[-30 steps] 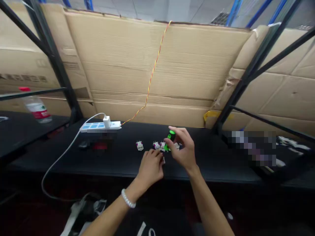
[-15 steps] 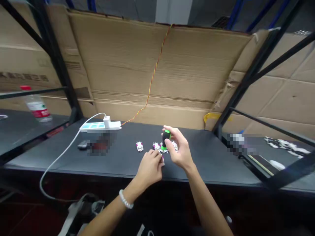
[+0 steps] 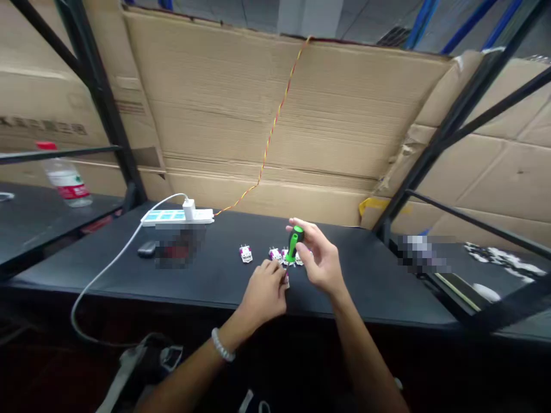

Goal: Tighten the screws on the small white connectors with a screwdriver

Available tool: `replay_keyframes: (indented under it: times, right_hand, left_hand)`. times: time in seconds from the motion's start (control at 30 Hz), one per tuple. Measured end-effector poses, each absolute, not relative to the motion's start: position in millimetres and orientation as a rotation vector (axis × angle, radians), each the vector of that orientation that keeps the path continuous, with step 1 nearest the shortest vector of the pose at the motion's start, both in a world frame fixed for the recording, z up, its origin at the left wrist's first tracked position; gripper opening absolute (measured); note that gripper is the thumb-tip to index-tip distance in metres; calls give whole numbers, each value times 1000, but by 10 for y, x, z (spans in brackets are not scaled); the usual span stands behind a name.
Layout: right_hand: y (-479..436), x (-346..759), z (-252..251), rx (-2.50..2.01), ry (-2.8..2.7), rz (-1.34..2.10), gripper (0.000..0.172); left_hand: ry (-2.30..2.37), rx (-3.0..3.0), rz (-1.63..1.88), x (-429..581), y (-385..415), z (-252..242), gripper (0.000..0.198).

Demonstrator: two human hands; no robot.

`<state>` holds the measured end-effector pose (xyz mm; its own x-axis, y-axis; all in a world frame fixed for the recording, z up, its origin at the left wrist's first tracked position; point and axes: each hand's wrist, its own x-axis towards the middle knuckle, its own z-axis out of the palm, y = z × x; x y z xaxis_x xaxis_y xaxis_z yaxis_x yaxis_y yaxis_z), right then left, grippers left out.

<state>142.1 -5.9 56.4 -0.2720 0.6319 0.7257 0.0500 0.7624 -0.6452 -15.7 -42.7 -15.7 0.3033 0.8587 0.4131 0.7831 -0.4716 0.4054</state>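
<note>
"Right hand (image 3: 321, 261) grips the green-and-black screwdriver (image 3: 295, 241) by its handle, with the shaft slanting down toward 7 o'clock. Do you see where the tip ends?"

"Roughly at the small block (image 3: 286, 280), though the tip itself is too small to make out. My left hand (image 3: 262, 292) is at 7 o'clock of the driver, fingertips pinched on that block against the table (image 3: 215, 281)."

"So which step do you call it?"

"I judge it as seating the driver on the block. The next move calls for a steady pinch and an upright shaft, or the tip may slip off."

"What's around it?"

"Loose blocks (image 3: 245, 253) lie at 10 o'clock of my left hand. Farther toward 10 sit the power strip (image 3: 176, 216) and its white cable (image 3: 107, 269), with the bottle (image 3: 64, 178) beyond. A cardboard wall (image 3: 344, 115) stands at 12."
</note>
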Motion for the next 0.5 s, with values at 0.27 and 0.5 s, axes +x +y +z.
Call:
replay_keyframes:
  times: [0.27,0.5]
  right_hand:
    - [-72,1433,604,-686,-1792,348,42]
    - [-56,1417,587,-619,-1736,507,34]
  left_hand:
    - [1564,2439,885,-135,-432,-143,13]
    - [1534,2420,895,-145,-444,-135,13]
